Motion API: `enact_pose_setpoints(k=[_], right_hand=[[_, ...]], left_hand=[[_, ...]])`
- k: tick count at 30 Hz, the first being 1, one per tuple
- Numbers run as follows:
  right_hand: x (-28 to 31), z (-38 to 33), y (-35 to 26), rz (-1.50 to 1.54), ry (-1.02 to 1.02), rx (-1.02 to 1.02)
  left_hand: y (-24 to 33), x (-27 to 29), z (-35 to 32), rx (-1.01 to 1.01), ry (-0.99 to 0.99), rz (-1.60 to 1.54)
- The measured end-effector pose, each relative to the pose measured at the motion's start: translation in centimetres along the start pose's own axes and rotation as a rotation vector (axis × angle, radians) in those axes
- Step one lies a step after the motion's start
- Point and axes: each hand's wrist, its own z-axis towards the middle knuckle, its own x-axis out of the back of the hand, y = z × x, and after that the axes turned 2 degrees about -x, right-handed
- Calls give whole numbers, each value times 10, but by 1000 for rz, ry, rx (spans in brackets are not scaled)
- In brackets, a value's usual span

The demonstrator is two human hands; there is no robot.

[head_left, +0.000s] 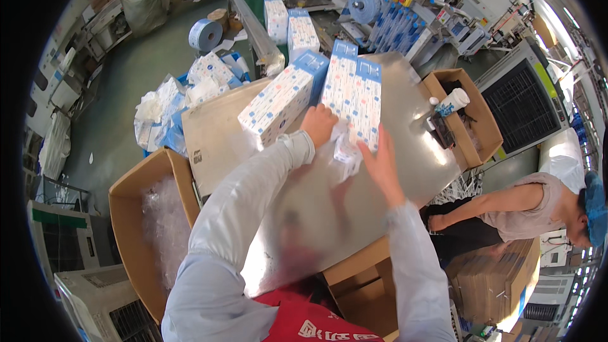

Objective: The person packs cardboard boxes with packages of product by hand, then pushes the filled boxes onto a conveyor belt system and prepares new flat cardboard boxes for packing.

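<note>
Two long white packs with blue ends and small coloured marks lie side by side before me, the nearer-right one (pixel 364 101) ending in crumpled clear film (pixel 345 149). My left hand (pixel 320 125) is closed at that pack's left edge, beside the film; what its fingers pinch is hidden. Against the near right corner of the same pack, my right hand (pixel 382 168) has its thumb on the end and its fingers stretched along the side. A similar long pack (pixel 275 104) lies slanted to the left of my left hand, apart from it.
Packs stand on the conveyor (pixel 250 19) beyond the metal table (pixel 405 196). A carton (pixel 136 240) of clear plastic is at left, and an open box (pixel 484 123) with a white cup (pixel 453 101) at right. A co-worker (pixel 519 209) bends near stacked cardboard (pixel 494 278).
</note>
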Motion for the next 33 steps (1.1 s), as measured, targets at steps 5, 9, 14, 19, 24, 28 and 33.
enact_pose_setpoints(k=[5, 9, 14, 19, 24, 28, 33], right_hand=[[-29, 43, 1, -467, -88, -52], [-43, 25, -21, -452, -111, -149], [-40, -60, -9, -313, -40, -83], [41, -165, -92, -254, -527, -91], [59, -165, -33, -390, -497, 256], [93, -178, -49, -410, -612, 352], [241, -319, -50, -352, 422, 350]], left_hand=[[9, 36, 25, 118, -5, -236], [-3, -19, 47, 179, 430, 206], [68, -11, 18, 352, -103, -106], [78, 104, -95, 256, -316, -216], [103, 67, -89, 351, -235, 26], [78, 52, -50, 457, -193, -290], [156, 120, -79, 419, -143, -1354]])
